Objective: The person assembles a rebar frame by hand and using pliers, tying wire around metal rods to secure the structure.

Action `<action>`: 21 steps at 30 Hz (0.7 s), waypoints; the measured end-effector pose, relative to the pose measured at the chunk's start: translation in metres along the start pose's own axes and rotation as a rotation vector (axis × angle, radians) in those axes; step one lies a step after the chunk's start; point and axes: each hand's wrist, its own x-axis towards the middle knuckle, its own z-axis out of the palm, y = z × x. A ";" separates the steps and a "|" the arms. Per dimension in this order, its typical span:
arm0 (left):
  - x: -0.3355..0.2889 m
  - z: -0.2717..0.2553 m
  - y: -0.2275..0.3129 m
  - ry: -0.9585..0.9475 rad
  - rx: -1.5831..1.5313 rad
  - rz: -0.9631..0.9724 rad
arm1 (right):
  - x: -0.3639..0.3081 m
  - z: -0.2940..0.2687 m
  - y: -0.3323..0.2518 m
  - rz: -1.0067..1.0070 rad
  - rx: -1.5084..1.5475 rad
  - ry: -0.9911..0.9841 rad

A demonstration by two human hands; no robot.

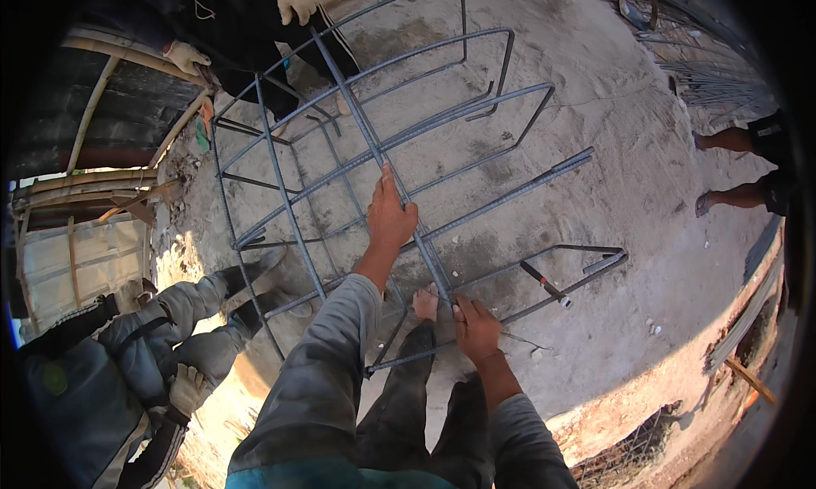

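Curled fingers of the right hand are on the near end of a long bar, and they look closed on it, though their undersides are hidden. Up the same bar goes the left hand, forefinger laid along it, thumb against its side; whether those fingers wrap right round, I cannot tell. Two holds, well apart, probably to stop that length rolling or skewing. It lies slantwise across a row of bent bars, right between the wearer and the co-worker opposite. And over there, a gloved hand is at the far end, presumably steadying it, so the bar has support from both ends; another gloved hand is by the frame's far left corner. A second long bar crosses on the left, seemingly to line up the bent pieces on that side. Down below, a bare foot sits just beside the near end. A black-and-red tool lies by the nearest bent piece, easily reached, perhaps why it is there. Left, another co-worker's gloved hand hangs near grey trousers; right, someone's legs stand well apart on the pale ground. Labels? No lettering readable on bars, tool or clothing, just pale stripes on a dark sleeve.
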 end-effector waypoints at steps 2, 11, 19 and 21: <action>-0.005 -0.009 -0.011 0.004 0.083 0.011 | 0.000 0.003 0.003 -0.026 -0.020 0.015; -0.008 -0.009 -0.023 0.078 0.027 0.090 | 0.001 0.008 -0.003 -0.049 -0.060 0.008; -0.006 -0.018 0.021 -0.114 -0.184 -0.078 | -0.003 0.008 0.001 -0.002 0.023 0.038; -0.002 -0.005 0.024 -0.095 -0.176 -0.031 | -0.006 0.009 0.004 0.023 0.028 0.045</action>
